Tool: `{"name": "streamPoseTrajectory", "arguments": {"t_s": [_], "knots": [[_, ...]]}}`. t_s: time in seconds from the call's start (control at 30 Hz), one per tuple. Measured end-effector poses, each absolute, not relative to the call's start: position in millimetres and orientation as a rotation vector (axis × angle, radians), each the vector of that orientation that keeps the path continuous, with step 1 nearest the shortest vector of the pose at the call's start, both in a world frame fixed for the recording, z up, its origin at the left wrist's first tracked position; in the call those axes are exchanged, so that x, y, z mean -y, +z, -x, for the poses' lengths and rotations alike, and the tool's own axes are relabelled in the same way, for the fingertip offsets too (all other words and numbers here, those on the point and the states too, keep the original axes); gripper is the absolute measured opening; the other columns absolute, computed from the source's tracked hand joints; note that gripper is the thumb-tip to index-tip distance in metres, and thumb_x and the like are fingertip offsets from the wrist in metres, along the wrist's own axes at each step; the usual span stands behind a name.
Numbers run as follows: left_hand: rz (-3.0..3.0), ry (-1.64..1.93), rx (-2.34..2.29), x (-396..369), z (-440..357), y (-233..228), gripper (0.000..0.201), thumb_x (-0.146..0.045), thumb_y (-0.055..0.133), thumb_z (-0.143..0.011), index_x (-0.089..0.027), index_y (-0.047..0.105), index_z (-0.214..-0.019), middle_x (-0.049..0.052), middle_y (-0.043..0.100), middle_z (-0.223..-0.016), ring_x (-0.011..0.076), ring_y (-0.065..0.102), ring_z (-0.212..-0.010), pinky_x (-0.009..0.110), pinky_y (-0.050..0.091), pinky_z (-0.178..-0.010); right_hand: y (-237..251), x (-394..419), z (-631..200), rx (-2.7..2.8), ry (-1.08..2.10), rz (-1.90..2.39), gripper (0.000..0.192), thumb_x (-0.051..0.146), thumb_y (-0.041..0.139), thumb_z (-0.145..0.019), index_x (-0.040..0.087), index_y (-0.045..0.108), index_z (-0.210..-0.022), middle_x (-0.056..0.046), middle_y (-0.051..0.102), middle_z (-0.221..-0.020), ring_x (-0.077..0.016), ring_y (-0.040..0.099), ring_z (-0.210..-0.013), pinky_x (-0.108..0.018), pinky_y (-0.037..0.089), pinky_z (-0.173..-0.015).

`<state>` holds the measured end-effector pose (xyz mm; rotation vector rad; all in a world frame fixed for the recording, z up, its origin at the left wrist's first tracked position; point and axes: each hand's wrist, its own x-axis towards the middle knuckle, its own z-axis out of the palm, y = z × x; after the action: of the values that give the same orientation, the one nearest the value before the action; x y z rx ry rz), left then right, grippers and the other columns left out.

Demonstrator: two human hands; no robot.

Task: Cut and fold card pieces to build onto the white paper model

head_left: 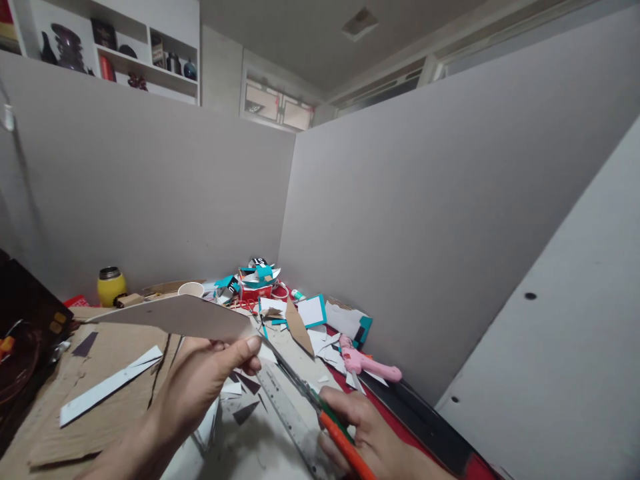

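Observation:
My left hand (pixel 200 383) holds a flat grey piece of cardboard (pixel 175 315) up above the desk, thumb on its right end. My right hand (pixel 367 437) grips orange-handled scissors (pixel 320 410) at the lower middle. Their blades point up and left and meet the right edge of the cardboard by my left thumb. Under both hands lies a clear plastic ruler (pixel 287 407) on the desk.
A pink glue gun (pixel 367 363) lies to the right on the red mat. Paper scraps and teal pieces pile up in the far corner (pixel 260 283). A yellow jar (pixel 111 285) and white cup (pixel 191 289) stand at the back. Brown cardboard (pixel 100 387) covers the left; grey partitions enclose the desk.

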<state>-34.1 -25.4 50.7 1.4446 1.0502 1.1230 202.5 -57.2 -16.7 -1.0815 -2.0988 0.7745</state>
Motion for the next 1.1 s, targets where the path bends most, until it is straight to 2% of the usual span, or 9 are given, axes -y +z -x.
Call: {"name": "streamPoseTrajectory", "arguments": {"t_s": [0.2, 0.3, 0.43, 0.6, 0.83, 1.1], "knots": [[-1.334, 1.12, -0.993, 25, 30, 47, 0.032, -0.047, 0.07, -0.073, -0.018, 0.07, -0.059, 0.006, 0.069, -0.066, 0.0184, 0.061, -0.066, 0.029, 0.047, -0.067, -32, 50, -205, 2.117, 0.752, 1.054, 0.034, 0.045, 0.047, -0.086, 0.022, 0.033, -0.067, 0.005, 0.033, -0.057, -0.0097, 0.03, -0.051, -0.022, 0.029, -0.046], [-1.291, 1.171, -0.961, 23, 30, 45, 0.029, -0.044, 0.07, -0.073, -0.018, 0.071, -0.062, 0.005, 0.069, -0.067, 0.0177, 0.061, -0.067, 0.029, 0.046, -0.068, -36, 45, -205, 2.05, 0.755, 1.081, 0.036, 0.05, 0.043, -0.088, 0.022, 0.032, -0.067, 0.005, 0.031, -0.062, -0.0102, 0.031, -0.054, -0.022, 0.03, -0.049], [-1.36, 1.183, -1.046, 21, 36, 44, 0.029, -0.043, 0.067, -0.077, -0.018, 0.072, -0.062, 0.006, 0.071, -0.071, 0.0187, 0.061, -0.073, 0.03, 0.044, -0.075, -26, 46, -206, 2.084, 0.838, 1.149, 0.032, 0.05, 0.038, -0.09, 0.021, 0.038, -0.074, 0.002, 0.04, -0.069, -0.0126, 0.04, -0.06, -0.024, 0.036, -0.054], [-1.431, 1.203, -1.101, 21, 38, 45, 0.03, -0.046, 0.066, -0.076, -0.019, 0.072, -0.062, 0.006, 0.071, -0.073, 0.0205, 0.062, -0.075, 0.031, 0.043, -0.075, -17, 51, -208, 2.223, 0.735, 1.088, 0.031, 0.05, 0.04, -0.085, 0.02, 0.048, -0.082, -0.001, 0.051, -0.074, -0.0159, 0.046, -0.065, -0.027, 0.039, -0.061], [-1.498, 1.224, -1.106, 22, 37, 43, 0.034, -0.05, 0.064, -0.078, -0.02, 0.07, -0.062, 0.003, 0.069, -0.072, 0.0189, 0.062, -0.076, 0.027, 0.044, -0.073, -8, 59, -205, 2.221, 0.523, 1.139, 0.031, 0.05, 0.045, -0.085, 0.021, 0.053, -0.078, -0.001, 0.054, -0.067, -0.0162, 0.047, -0.062, -0.027, 0.042, -0.06], [-1.496, 1.19, -1.122, 25, 34, 52, 0.031, -0.047, 0.065, -0.075, -0.02, 0.068, -0.06, 0.004, 0.069, -0.068, 0.0202, 0.062, -0.072, 0.028, 0.047, -0.065, -5, 62, -199, 2.131, 0.592, 1.118, 0.028, 0.046, 0.052, -0.082, 0.021, 0.057, -0.073, 0.001, 0.048, -0.06, -0.0144, 0.043, -0.058, -0.024, 0.042, -0.056]]}}
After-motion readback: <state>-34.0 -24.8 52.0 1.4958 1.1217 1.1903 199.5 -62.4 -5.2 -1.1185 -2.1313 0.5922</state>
